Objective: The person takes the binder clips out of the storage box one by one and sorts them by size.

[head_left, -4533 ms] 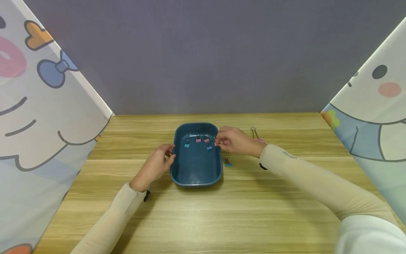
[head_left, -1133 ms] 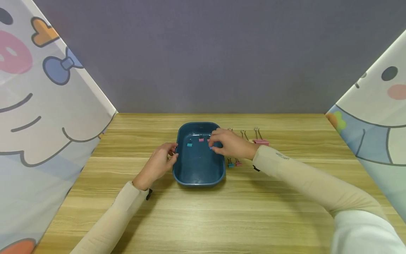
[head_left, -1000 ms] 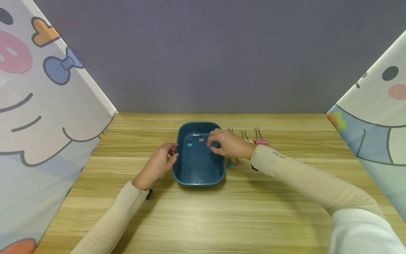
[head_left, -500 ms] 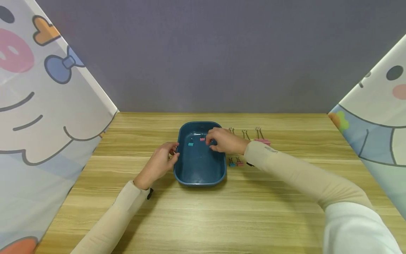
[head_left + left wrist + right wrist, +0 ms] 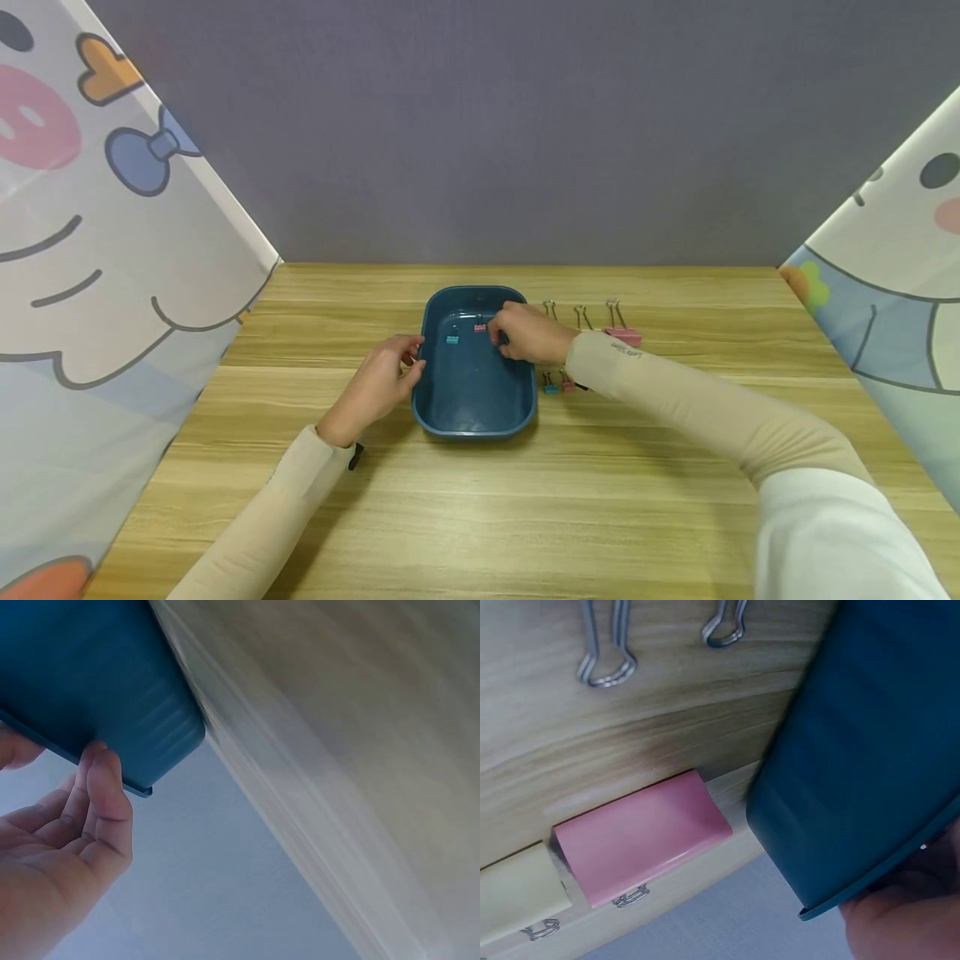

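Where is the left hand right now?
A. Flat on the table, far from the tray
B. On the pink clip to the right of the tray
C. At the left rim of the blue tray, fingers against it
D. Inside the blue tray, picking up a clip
C: the left hand sits at the left rim of the blue tray, and the left wrist view shows its fingers touching the tray's edge.

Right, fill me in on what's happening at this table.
A person sits at a wooden table with a dark blue tray in front of them. The left hand touches the tray's left rim. The right hand reaches into the far end of the tray, next to a teal clip and a pink clip lying inside; whether it holds anything is hidden. More binder clips, among them a large pink one, lie on the table right of the tray.
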A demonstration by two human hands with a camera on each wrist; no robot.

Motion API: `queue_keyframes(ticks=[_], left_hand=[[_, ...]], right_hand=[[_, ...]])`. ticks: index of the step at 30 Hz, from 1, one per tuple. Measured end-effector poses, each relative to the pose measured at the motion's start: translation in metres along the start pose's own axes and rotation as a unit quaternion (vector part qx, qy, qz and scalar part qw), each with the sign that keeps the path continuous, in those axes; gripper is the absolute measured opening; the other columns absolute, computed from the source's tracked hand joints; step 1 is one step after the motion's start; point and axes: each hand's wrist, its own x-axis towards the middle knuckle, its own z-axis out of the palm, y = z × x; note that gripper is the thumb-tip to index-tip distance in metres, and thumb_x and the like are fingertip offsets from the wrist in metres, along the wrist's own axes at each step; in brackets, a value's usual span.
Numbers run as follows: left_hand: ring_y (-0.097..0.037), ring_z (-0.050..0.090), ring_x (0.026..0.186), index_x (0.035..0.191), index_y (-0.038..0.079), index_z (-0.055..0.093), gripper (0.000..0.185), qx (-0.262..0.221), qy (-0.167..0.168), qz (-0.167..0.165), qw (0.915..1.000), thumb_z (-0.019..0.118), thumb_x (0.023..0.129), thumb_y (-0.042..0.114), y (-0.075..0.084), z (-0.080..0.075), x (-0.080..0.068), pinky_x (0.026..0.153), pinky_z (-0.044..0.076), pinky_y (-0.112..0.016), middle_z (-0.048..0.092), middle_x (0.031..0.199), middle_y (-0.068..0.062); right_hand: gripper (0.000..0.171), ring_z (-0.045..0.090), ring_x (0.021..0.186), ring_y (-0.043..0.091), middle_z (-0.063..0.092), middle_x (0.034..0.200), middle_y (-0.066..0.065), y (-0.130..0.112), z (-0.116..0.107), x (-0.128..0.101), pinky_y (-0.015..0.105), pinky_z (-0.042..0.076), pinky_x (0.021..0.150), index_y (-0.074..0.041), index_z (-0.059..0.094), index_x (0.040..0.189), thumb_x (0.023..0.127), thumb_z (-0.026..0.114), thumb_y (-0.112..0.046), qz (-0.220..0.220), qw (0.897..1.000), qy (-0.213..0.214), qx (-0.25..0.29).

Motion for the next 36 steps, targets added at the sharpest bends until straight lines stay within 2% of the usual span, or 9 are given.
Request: queue_keyframes(ticks=[12, 19, 27, 36], left_hand=[[-0.022, 0.060, 0.084, 0.121, -0.009, 0.055, 0.036, -0.002, 0.000, 0.000, 1.0000, 0.063, 0.089, 0.003, 0.0006, -0.0008, -0.0008, 0.064, 0.050, -0.030, 0.059, 0.095, -0.011], [-0.022, 0.060, 0.084, 0.122, -0.009, 0.055, 0.036, -0.002, -0.001, -0.003, 1.0000, 0.062, 0.089, 0.004, 0.0006, -0.0008, -0.0005, 0.064, 0.051, -0.030, 0.059, 0.094, -0.010], [-0.021, 0.059, 0.084, 0.121, -0.009, 0.055, 0.036, -0.001, 0.000, -0.005, 1.0000, 0.063, 0.089, 0.004, 0.0000, -0.0007, -0.0005, 0.063, 0.050, -0.029, 0.059, 0.094, -0.010], [-0.022, 0.060, 0.084, 0.121, -0.009, 0.055, 0.035, -0.002, -0.001, 0.003, 1.0000, 0.063, 0.089, 0.004, -0.0013, 0.0001, -0.0008, 0.065, 0.050, -0.030, 0.058, 0.093, -0.009]], right_hand=[[0.007, 0.047, 0.078, 0.020, 0.054, 0.081, 0.002, -0.0042, 0.0018, 0.0022, 0.033, 0.044, 0.065, -0.011, 0.068, 0.085, 0.082, 0.072, -0.008, 0.037, 0.998, -0.020, -0.038], [0.006, 0.049, 0.079, 0.022, 0.058, 0.081, 0.003, -0.0055, 0.0015, 0.0017, 0.035, 0.046, 0.066, -0.008, 0.070, 0.085, 0.081, 0.073, -0.007, 0.018, 0.999, -0.008, -0.047], [0.009, 0.047, 0.082, 0.018, 0.062, 0.086, -0.002, -0.0007, 0.0040, 0.0030, 0.032, 0.044, 0.071, -0.012, 0.073, 0.088, 0.081, 0.072, -0.007, 0.011, 0.999, -0.016, -0.025], [0.013, 0.050, 0.082, 0.020, 0.064, 0.088, -0.003, -0.0054, 0.0031, 0.0042, 0.035, 0.044, 0.074, -0.015, 0.073, 0.089, 0.081, 0.072, -0.006, 0.011, 0.999, -0.029, -0.043]])
